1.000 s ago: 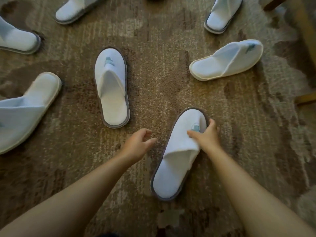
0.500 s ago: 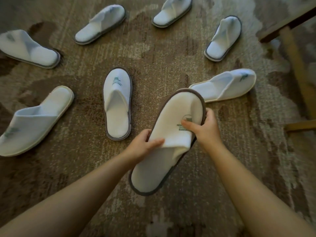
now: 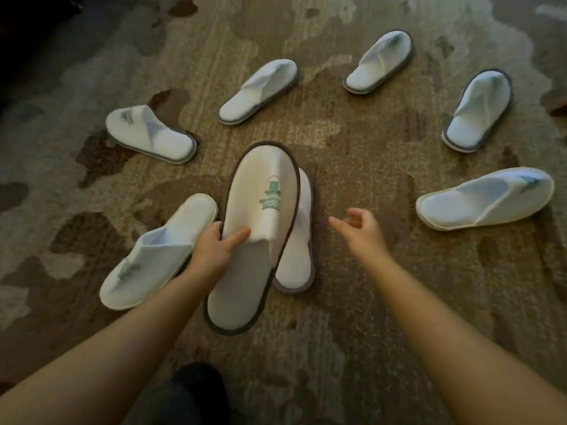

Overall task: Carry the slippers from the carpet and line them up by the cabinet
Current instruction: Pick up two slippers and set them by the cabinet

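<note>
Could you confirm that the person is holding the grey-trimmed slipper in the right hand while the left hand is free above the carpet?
Not quite: the hands are swapped. The head view shows the left hand holding the grey-trimmed slipper, while the right hand is free above the carpet.

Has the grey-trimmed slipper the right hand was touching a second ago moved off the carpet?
Yes. The grey-trimmed slipper is now lifted off the carpet, gripped by the left hand, partly covering the slipper that lay to its left. The right hand has let go.
</note>
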Available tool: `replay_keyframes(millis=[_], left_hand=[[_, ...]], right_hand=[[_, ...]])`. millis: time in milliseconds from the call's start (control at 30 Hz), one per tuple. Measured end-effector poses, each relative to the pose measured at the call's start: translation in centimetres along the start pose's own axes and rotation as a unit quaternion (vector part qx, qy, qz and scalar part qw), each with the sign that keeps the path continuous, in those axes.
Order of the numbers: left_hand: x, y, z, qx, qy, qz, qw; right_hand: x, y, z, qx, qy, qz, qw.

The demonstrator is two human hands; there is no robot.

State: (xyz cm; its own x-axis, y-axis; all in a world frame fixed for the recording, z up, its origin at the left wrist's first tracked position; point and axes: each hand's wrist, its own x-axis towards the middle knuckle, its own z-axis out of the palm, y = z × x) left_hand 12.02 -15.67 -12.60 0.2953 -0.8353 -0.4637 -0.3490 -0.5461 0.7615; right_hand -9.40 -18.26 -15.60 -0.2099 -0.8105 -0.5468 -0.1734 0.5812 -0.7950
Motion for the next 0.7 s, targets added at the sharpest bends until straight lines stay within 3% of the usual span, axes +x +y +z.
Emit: replay_keyframes(millis=[300, 500, 700], left_hand=[[6.0, -5.5, -1.9, -0.018, -0.015, -0.035, 0.999], [7.1, -5.7, -1.3, -0.047, -0.035, -0.034, 0.998], [5.8, -3.5, -0.6, -0.091, -0.034, -0.051, 0.994]], right_hand=[[2.2, 7.3, 10.0, -0.209, 0.067, 0.107, 0.97], [2.5, 7.3, 10.1, -0.172, 0.047, 0.147, 0.973], [1.3, 4.0, 6.3, -0.088, 0.054, 0.053, 0.993]])
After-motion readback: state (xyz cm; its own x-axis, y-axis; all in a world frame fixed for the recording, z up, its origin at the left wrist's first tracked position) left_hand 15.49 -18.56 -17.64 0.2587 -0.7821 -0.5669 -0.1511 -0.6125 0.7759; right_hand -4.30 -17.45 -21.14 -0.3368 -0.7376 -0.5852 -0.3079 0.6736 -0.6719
